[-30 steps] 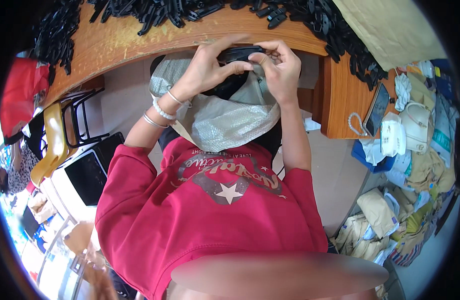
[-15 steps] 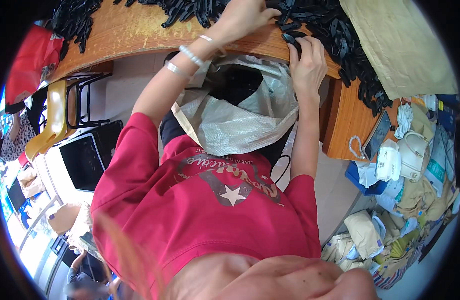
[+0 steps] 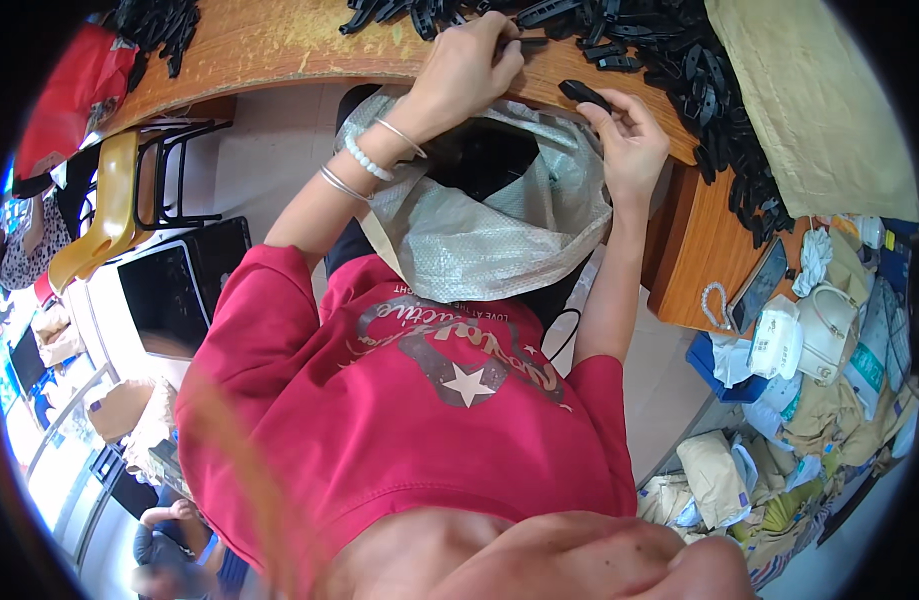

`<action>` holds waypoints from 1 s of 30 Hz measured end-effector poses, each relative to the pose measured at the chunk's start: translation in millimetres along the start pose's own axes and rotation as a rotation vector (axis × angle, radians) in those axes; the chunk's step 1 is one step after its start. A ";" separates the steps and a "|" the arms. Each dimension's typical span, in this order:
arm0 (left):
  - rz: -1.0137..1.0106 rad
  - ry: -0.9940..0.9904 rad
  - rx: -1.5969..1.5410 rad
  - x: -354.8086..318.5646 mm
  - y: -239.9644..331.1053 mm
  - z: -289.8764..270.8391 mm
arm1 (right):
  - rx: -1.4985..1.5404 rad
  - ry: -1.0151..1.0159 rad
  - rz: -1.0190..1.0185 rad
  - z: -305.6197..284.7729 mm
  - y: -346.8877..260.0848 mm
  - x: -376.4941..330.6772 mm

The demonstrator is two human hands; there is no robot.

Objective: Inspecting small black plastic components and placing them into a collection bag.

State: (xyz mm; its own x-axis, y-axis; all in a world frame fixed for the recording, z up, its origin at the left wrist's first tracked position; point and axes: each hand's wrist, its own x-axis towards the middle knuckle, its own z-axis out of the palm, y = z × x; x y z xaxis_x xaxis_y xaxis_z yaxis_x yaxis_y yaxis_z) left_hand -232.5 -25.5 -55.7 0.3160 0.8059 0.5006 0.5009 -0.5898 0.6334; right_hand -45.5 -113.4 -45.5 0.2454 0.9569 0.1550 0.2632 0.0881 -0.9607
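Note:
A heap of small black plastic parts (image 3: 680, 60) lies along the far side of the wooden table (image 3: 270, 45). My left hand (image 3: 468, 75), with bracelets on its wrist, rests on the table edge, its fingers curled on one thin black part (image 3: 525, 40) at the heap's rim. My right hand (image 3: 632, 145) is at the table edge and pinches another black part (image 3: 584, 94) between thumb and fingers. Below both hands, a grey woven sack (image 3: 480, 240) sits open in my lap against my red shirt, with dark parts inside it.
A yellow chair (image 3: 100, 215) and a black metal stool frame (image 3: 175, 170) stand at the left, next to dark screens (image 3: 175, 295). A tan cloth (image 3: 810, 95) covers the table's right end. Bags, paper sacks and a blue bin (image 3: 720, 365) crowd the floor at right. Another person (image 3: 170, 530) is at lower left.
Both hands have lifted from the sack's mouth up to the table edge; the left reached into the heap of parts, and the right now pinches a single black part.

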 end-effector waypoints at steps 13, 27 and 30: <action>-0.282 -0.359 -0.507 -12.9 38.8 -20.1 | 0.111 0.081 -0.077 29.2 -20.6 -11.5; -0.424 -0.489 -0.539 -25.3 30.5 -30.4 | 0.141 -0.140 -0.007 8.4 -20.7 -1.0; -0.112 -0.425 -0.306 -30.3 13.3 -28.0 | -0.144 -0.096 -0.246 -2.5 -3.9 16.1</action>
State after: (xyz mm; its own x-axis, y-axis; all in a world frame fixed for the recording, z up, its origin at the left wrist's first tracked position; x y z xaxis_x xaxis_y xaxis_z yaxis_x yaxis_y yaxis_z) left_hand -257.9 -59.1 -46.0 0.6046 0.7767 0.1767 0.3127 -0.4354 0.8442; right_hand -40.3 -99.1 -38.6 0.0705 0.9339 0.3505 0.4350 0.2875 -0.8533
